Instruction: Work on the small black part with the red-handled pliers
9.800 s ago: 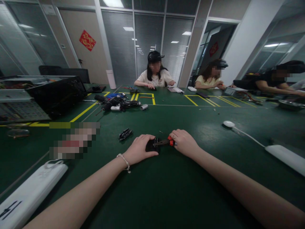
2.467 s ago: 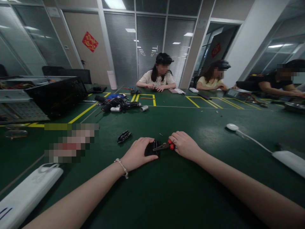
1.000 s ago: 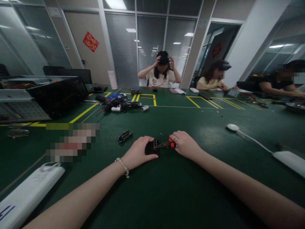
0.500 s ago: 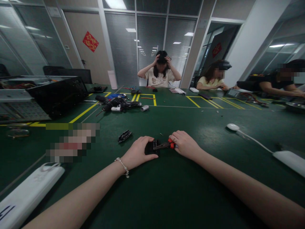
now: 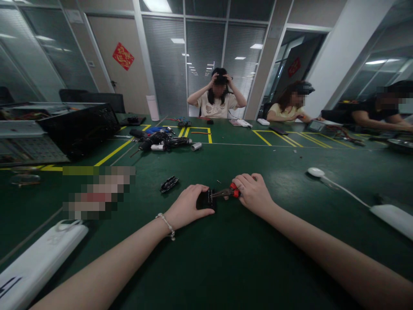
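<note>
My left hand (image 5: 186, 206) lies closed over a small black part (image 5: 206, 200) and presses it onto the green table (image 5: 226, 258). My right hand (image 5: 254, 193) is closed round the red handles of small pliers (image 5: 226, 192). The pliers' tips reach left and touch the top of the black part. A bead bracelet (image 5: 166, 224) is on my left wrist. Another small black part (image 5: 169, 183) lies on the table a little to the left of my left hand.
A white device (image 5: 35, 267) lies at the near left, and a white mouse-like thing (image 5: 316, 172) with a cable and a white box (image 5: 392, 217) lie at the right. Tools (image 5: 161, 141) and a black case (image 5: 77, 125) sit further back. Three people sit across the table.
My right hand has lifted slightly and tilted the pliers up at the black part. My left hand stays put. The person opposite has raised both hands to the head.
</note>
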The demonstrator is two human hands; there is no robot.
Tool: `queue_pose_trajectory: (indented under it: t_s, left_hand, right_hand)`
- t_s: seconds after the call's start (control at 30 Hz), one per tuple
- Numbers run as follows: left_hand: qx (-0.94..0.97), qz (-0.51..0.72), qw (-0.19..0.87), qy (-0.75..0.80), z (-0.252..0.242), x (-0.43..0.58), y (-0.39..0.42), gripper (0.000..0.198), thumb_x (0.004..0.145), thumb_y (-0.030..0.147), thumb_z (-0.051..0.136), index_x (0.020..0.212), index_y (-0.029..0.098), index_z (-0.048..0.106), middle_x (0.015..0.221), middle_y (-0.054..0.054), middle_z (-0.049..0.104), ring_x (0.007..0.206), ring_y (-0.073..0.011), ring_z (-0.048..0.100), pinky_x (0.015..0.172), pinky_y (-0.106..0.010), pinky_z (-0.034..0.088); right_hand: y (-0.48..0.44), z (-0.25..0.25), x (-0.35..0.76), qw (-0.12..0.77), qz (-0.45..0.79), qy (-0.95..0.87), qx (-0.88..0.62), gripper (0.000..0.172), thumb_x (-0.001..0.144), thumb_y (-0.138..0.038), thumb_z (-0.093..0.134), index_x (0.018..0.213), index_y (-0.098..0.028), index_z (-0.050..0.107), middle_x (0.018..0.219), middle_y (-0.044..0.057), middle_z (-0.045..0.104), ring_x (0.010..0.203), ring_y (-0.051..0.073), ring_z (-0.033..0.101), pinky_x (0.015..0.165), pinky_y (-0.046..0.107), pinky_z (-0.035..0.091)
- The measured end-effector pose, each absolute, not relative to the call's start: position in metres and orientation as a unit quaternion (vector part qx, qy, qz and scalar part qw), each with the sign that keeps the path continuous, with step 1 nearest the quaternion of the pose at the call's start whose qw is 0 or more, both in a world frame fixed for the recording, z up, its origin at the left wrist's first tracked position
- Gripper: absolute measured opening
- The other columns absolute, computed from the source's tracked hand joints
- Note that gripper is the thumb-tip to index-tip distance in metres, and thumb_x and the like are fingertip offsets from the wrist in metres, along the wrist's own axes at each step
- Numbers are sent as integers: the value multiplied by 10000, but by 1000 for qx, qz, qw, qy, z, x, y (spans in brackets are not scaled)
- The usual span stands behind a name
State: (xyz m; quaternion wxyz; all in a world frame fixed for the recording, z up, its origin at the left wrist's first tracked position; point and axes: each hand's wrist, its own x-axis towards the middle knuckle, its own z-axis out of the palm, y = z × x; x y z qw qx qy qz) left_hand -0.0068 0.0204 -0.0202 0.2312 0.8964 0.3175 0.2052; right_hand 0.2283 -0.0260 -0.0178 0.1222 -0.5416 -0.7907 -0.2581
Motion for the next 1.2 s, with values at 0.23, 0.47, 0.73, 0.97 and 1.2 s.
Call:
queue_pose_trajectory:
  t_s: [0.23, 0.47, 0.73, 0.97, 1.2]
  left_hand:
    - [898, 208, 225, 316, -21, -7, 21, 534, 668, 479, 617, 1104, 218, 454, 1105, -59, 514, 1020, -250, 469, 849, -389, 374]
    - [899, 207, 222, 315, -22, -7, 21, 531, 674, 487, 611, 1102, 216, 453, 1103, -58, 511, 1016, -245, 469, 854, -390, 376]
    - [901, 205, 216, 315, -21, -7, 20, 536, 670, 493, 612, 1102, 215, 456, 1094, -55, 514, 1007, -243, 470, 845, -378, 384]
    - [902, 213, 209, 313, -21, -6, 20, 535, 668, 481, 620, 1097, 208, 453, 1098, -56, 508, 1003, -239, 468, 862, -379, 372]
    - [901, 211, 215, 313, -22, -6, 20, 535, 671, 484, 615, 1103, 213, 453, 1101, -61, 508, 1017, -248, 464, 861, -389, 371]
  right_hand:
    - [-25, -17, 228, 123, -243, -791, -549, 285, 697, -136, 478, 978, -119, 517, 958, 105, 563, 858, 213, 473, 697, 309, 303]
    - [-24, -18, 228, 149, -224, -785, -557, 303, 708, -107, 463, 1009, -109, 498, 997, 111, 541, 923, 219, 465, 751, 314, 329]
    - [-25, -18, 225, 89, -247, -799, -541, 309, 667, -149, 523, 975, -148, 520, 970, 88, 558, 890, 226, 460, 707, 327, 287]
    - [-24, -17, 223, 76, -258, -803, -532, 283, 669, -152, 523, 953, -155, 527, 950, 83, 560, 862, 215, 451, 685, 317, 252]
    - [-24, -18, 224, 62, -256, -802, -536, 298, 655, -163, 544, 952, -156, 526, 943, 74, 557, 848, 215, 444, 673, 315, 251]
